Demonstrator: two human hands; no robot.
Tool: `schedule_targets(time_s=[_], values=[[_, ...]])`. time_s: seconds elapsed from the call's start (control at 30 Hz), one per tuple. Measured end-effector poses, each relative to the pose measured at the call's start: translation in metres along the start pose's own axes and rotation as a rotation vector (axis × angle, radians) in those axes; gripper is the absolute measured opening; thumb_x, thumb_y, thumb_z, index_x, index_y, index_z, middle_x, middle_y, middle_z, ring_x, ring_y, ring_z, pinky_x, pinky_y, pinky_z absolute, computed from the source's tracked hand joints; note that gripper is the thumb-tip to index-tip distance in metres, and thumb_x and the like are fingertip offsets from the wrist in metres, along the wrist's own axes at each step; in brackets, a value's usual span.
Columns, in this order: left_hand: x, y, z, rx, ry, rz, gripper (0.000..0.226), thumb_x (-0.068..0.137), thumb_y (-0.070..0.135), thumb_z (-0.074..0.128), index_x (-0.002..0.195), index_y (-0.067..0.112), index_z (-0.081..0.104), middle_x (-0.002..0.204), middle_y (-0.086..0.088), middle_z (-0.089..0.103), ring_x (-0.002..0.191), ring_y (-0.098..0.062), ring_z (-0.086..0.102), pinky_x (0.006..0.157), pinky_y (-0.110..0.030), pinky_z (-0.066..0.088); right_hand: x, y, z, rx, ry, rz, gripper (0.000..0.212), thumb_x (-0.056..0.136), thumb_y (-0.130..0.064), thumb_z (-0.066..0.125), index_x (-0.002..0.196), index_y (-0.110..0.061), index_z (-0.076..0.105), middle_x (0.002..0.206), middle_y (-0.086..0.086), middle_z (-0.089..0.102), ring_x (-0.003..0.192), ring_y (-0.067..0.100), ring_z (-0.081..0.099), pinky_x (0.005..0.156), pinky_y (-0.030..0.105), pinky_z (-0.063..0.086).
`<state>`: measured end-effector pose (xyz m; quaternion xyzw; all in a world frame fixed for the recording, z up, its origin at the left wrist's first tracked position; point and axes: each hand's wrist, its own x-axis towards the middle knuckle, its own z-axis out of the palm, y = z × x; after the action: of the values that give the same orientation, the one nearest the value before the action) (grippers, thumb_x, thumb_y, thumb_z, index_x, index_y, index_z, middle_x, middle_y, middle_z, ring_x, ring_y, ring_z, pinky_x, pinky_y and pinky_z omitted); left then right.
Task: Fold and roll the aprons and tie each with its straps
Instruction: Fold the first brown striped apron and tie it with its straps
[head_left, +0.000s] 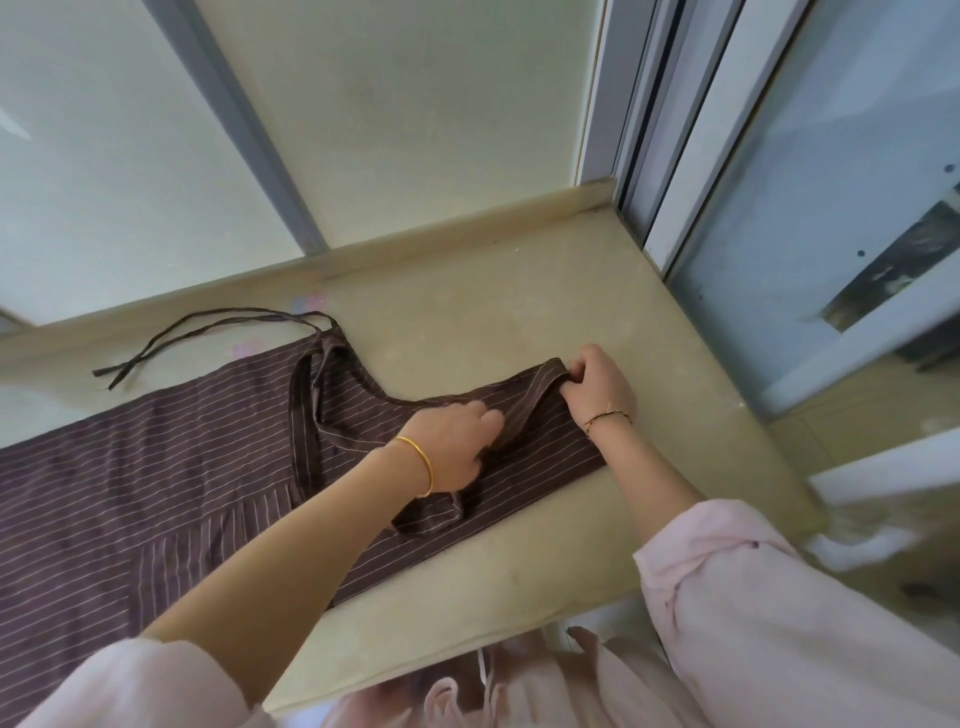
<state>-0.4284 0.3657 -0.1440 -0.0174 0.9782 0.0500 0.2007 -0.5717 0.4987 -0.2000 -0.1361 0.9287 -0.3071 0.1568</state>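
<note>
A brown apron (156, 467) with thin pale stripes lies spread flat on the beige ledge (498, 322), its bib end pointing right. My right hand (597, 387) pinches the neck strap (540, 395) at the bib's far right corner. My left hand (457, 447) grips the same strap band lower down, at the middle of the bib. Two thin waist straps (208, 325) trail off the apron's far edge toward the wall on the left. A small loop of strap (431, 514) lies on the bib beneath my left wrist.
Frosted window panes (415, 104) rise behind the ledge, and a sliding window frame (675, 156) closes it on the right. The ledge's front edge (467, 649) runs close to my body. Pink fabric (519, 691) hangs below it.
</note>
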Motion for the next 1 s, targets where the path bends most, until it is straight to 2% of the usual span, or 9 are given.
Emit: schedule_targets(time_s=[0.13, 0.23, 0.33, 0.43, 0.5, 0.63, 0.77, 0.87, 1.0], values=[[-0.005, -0.006, 0.023, -0.09, -0.034, -0.056, 0.032, 0.086, 0.051, 0.055, 0.101, 0.023, 0.051, 0.112, 0.001, 0.04, 0.1, -0.018, 0.04, 0.085, -0.031, 0.045, 0.002, 0.002, -0.002, -0.007, -0.022, -0.013, 0.013, 0.083, -0.014, 0.059, 0.087, -0.018, 0.047, 0.091, 0.0, 0.056, 0.075, 0.022, 0.052, 0.063, 0.028, 0.037], [-0.008, -0.005, 0.023, -0.168, -0.044, -0.127, 0.026, 0.084, 0.031, 0.062, 0.101, 0.021, 0.045, 0.114, -0.002, 0.042, 0.091, -0.018, 0.046, 0.073, -0.027, 0.044, 0.001, 0.001, -0.003, -0.022, -0.01, -0.021, 0.014, 0.083, -0.01, 0.056, 0.085, -0.019, 0.046, 0.089, 0.0, 0.054, 0.074, 0.022, 0.05, 0.062, 0.028, 0.036], [-0.017, -0.013, 0.02, -0.027, -0.102, -0.155, 0.04, 0.085, 0.017, 0.063, 0.119, 0.018, 0.043, 0.114, -0.005, 0.046, 0.083, -0.016, 0.049, 0.067, -0.024, 0.041, -0.001, 0.0, -0.002, -0.066, 0.01, -0.048, 0.016, 0.084, -0.007, 0.054, 0.085, -0.018, 0.044, 0.09, 0.002, 0.053, 0.073, 0.023, 0.049, 0.061, 0.027, 0.035], [-0.028, -0.025, 0.021, 0.036, -0.14, -0.167, 0.047, 0.085, 0.025, 0.064, 0.127, 0.018, 0.042, 0.119, -0.006, 0.046, 0.092, -0.018, 0.049, 0.073, -0.026, 0.043, -0.002, -0.005, -0.004, -0.114, -0.036, -0.064, 0.016, 0.084, -0.006, 0.057, 0.087, -0.017, 0.045, 0.096, 0.004, 0.053, 0.076, 0.023, 0.05, 0.061, 0.028, 0.038], [-0.033, -0.032, 0.021, -0.116, -0.173, -0.201, 0.042, 0.084, 0.034, 0.063, 0.121, 0.021, 0.046, 0.118, -0.004, 0.046, 0.093, -0.017, 0.048, 0.075, -0.025, 0.046, -0.008, -0.012, -0.011, -0.245, -0.066, -0.086, 0.02, 0.082, -0.008, 0.062, 0.097, -0.014, 0.051, 0.106, 0.007, 0.054, 0.087, 0.024, 0.052, 0.067, 0.031, 0.045], [-0.036, -0.038, 0.022, -0.288, -0.078, -0.219, 0.041, 0.08, 0.048, 0.063, 0.11, 0.023, 0.05, 0.111, 0.0, 0.047, 0.097, -0.017, 0.045, 0.083, -0.028, 0.047, -0.043, -0.036, -0.01, -0.332, 0.143, -0.398, 0.024, 0.086, -0.007, 0.057, 0.109, -0.01, 0.055, 0.11, 0.006, 0.052, 0.098, 0.02, 0.049, 0.08, 0.029, 0.049], [-0.046, -0.04, 0.034, -0.197, -0.178, -0.237, 0.065, 0.076, 0.048, 0.071, 0.127, 0.019, 0.042, 0.12, -0.003, 0.044, 0.099, -0.018, 0.05, 0.084, -0.028, 0.05, -0.066, -0.047, 0.029, -0.405, -0.182, -0.461, 0.027, 0.092, -0.034, 0.057, 0.11, -0.015, 0.054, 0.111, 0.005, 0.053, 0.101, 0.019, 0.05, 0.081, 0.029, 0.049], [-0.06, -0.049, 0.042, -0.145, -0.191, -0.253, 0.078, 0.074, 0.047, 0.074, 0.135, 0.017, 0.035, 0.125, -0.004, 0.043, 0.104, -0.021, 0.051, 0.087, -0.028, 0.05, -0.059, -0.044, 0.037, -0.439, -0.215, -0.383, 0.033, 0.089, -0.041, 0.059, 0.108, -0.016, 0.053, 0.111, 0.005, 0.053, 0.102, 0.02, 0.048, 0.081, 0.03, 0.047], [-0.08, -0.06, 0.045, -0.56, -0.094, -0.307, 0.057, 0.077, 0.034, 0.075, 0.122, 0.019, 0.044, 0.113, 0.001, 0.047, 0.095, -0.015, 0.052, 0.08, -0.021, 0.05, -0.055, -0.052, 0.037, -0.49, -0.263, -0.298, 0.037, 0.087, -0.041, 0.062, 0.112, -0.014, 0.053, 0.114, 0.008, 0.053, 0.106, 0.024, 0.049, 0.083, 0.034, 0.049]])
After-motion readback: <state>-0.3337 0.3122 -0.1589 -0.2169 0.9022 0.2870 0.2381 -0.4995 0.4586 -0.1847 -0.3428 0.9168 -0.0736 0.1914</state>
